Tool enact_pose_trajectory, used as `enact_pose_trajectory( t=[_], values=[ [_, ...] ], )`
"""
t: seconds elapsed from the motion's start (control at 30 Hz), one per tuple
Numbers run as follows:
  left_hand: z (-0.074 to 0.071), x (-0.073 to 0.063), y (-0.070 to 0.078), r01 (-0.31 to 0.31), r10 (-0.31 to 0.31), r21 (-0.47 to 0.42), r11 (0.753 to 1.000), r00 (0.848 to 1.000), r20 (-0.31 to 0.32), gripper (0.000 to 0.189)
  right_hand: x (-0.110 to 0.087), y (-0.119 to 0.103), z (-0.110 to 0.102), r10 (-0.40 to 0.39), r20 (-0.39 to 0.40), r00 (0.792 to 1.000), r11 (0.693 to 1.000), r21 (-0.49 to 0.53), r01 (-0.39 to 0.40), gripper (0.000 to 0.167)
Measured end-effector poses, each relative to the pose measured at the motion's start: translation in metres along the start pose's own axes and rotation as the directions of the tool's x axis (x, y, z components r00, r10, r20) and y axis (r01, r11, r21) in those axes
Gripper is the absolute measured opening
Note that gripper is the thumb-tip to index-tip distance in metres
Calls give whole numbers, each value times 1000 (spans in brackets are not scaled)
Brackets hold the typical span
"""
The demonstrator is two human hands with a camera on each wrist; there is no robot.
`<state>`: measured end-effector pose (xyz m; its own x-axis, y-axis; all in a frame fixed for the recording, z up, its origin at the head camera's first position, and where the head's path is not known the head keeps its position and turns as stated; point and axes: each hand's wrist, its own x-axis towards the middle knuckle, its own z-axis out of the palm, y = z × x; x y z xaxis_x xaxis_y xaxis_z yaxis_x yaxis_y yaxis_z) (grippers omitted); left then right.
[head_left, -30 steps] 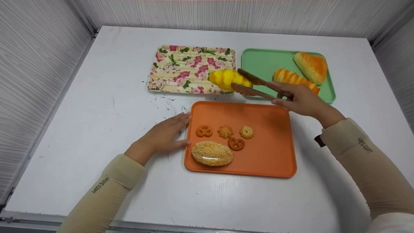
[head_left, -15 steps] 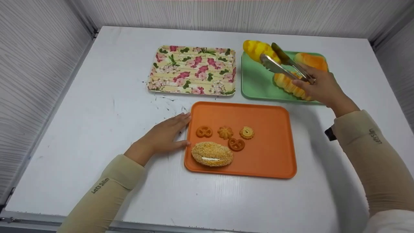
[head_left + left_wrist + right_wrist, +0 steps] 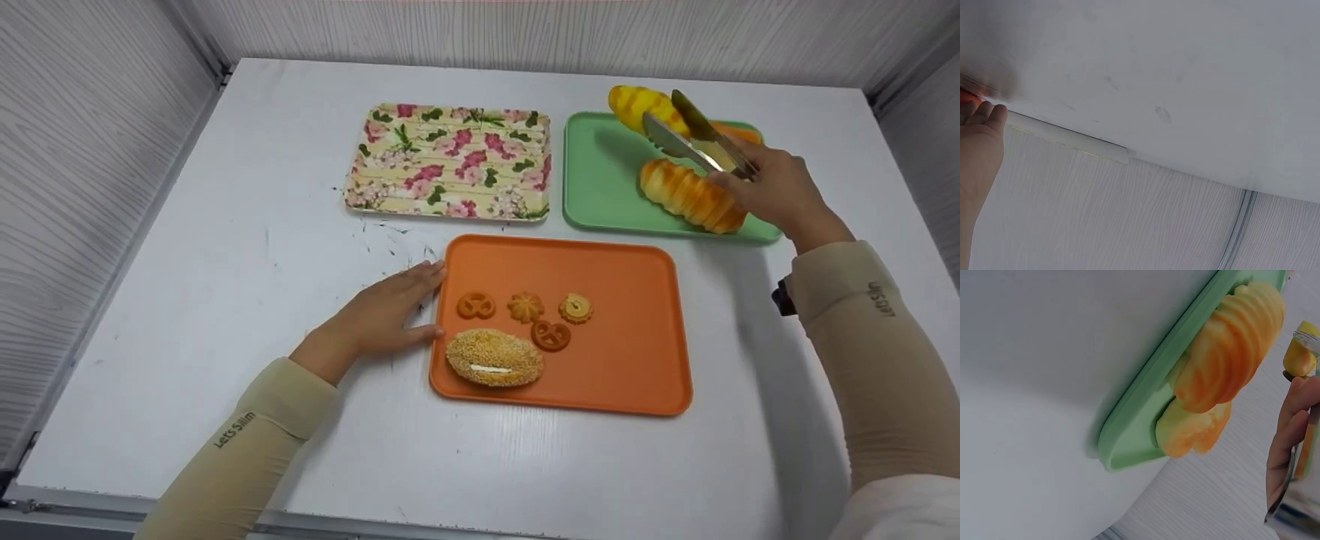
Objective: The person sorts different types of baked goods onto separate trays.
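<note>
My right hand [image 3: 780, 187] grips metal tongs [image 3: 701, 142], whose tips clasp a yellow bread roll [image 3: 637, 107] above the back of the green tray [image 3: 600, 210]. On that tray lies a ridged golden bread [image 3: 690, 195]; behind it a triangular bread [image 3: 1190, 430] is mostly covered by the hand and tongs in the head view. With straight fingers my left hand [image 3: 382, 311] touches the left rim of the orange tray [image 3: 622, 360]. Several small cookies and a sesame-coated bread [image 3: 495, 358] with a white streak lie on the orange tray.
A flower-patterned tray [image 3: 450, 165] lies at the back, left of the green one. All three trays rest on a white table [image 3: 225, 225] with dark scuff marks. Pale wood-grain panels [image 3: 525, 34] stand behind and beside the table.
My right hand has carried the tongs and yellow roll from beside the flower-patterned tray rightward and back, over the green tray. My left hand has stayed at the orange tray.
</note>
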<state>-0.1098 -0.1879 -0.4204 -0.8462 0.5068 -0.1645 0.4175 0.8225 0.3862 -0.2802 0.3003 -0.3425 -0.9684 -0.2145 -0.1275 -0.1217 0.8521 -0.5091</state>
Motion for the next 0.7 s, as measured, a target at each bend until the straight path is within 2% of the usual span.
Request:
enact_pose_trajectory(
  t=[0.37, 0.7],
  values=[
    [0, 0, 0, 0, 0, -12, 1000, 1000, -4, 82, 6, 14, -5, 12, 27, 1000, 998, -57, -10, 72],
    [-1, 0, 0, 12, -12, -13, 1000, 1000, 5, 82, 8, 17, -5, 34, 58, 998, 996, -80, -29, 79]
  ],
)
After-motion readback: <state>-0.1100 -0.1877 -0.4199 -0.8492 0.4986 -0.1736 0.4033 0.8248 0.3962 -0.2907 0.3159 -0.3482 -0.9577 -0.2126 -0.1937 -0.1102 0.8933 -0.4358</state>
